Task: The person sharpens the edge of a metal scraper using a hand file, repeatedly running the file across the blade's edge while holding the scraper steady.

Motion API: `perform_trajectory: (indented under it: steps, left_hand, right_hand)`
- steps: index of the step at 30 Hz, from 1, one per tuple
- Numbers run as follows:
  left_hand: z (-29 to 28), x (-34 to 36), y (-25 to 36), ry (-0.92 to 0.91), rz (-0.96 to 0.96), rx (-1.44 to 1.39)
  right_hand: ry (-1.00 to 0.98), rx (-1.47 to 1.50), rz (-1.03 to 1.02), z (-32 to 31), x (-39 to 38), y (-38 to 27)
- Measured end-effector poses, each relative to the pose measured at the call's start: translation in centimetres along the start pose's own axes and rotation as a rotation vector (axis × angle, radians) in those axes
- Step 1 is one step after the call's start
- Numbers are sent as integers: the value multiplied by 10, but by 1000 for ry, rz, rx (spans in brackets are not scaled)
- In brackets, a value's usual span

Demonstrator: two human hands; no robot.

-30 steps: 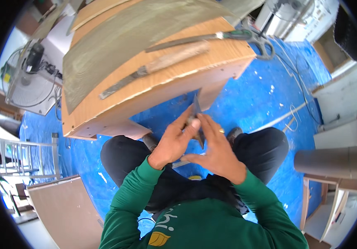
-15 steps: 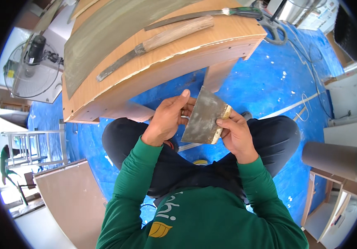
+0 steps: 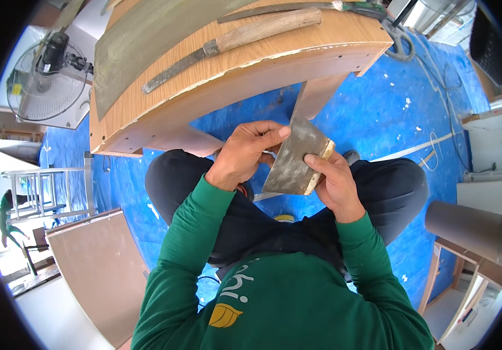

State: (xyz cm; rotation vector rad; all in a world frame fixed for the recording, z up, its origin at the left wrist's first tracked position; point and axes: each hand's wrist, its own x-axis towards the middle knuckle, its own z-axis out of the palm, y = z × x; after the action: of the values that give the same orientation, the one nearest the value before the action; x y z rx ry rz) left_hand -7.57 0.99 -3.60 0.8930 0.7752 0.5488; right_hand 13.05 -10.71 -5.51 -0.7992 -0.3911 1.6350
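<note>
OK, I'm holding the scraper (image 3: 299,162) between the knees (image 3: 404,182), near the table (image 3: 344,36), right hand (image 3: 337,179) pinching its pale back strip. Left hand (image 3: 244,153) is seemingly touching the opposite edge; can't tell if it's gripping. A thumb slipping along that edge could be risking a cut, a loose right pinch a drop. Bare edge is facing left; long axis is slanting far-right to near-left.

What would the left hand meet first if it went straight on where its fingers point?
Probably the flat metal scraper: the left hand points right at it. They overlap at its edge in view, so existing contact is unclear.
</note>
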Motion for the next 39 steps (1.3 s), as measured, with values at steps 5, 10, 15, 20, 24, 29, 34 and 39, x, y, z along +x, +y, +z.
perform_trajectory:
  steps: [5, 10, 15, 20, 24, 29, 34, 39]
  left_hand:
    - [7, -1, 7, 32, -54, -110]
    - [5, -1, 9, 6, -34, 281]
    - [-7, -7, 16, 197, 17, 370]
    - [-22, -12, 26, 327, 179, 265]
    - [-4, -10, 24, 278, 170, 350]
    - [2, -5, 30, 307, 167, 406]
    - [2, -9, 34, 382, 119, 440]
    - [-1, -2, 30, 394, 41, 409]
  right_hand:
    - [14, 65, -3, 9, 2, 0]
    - [47, 78, -47, -3, 3, 2]
    - [253, 70, -224, -11, 8, -4]
    - [532, 11, -374, -77, 64, 17]
    - [747, 155, -206, -146, 128, 79]
    - [884, 390, -116, -224, 177, 129]
    - [857, 452, -90, -251, 209, 136]
    - [810, 503, -91, -263, 239, 155]
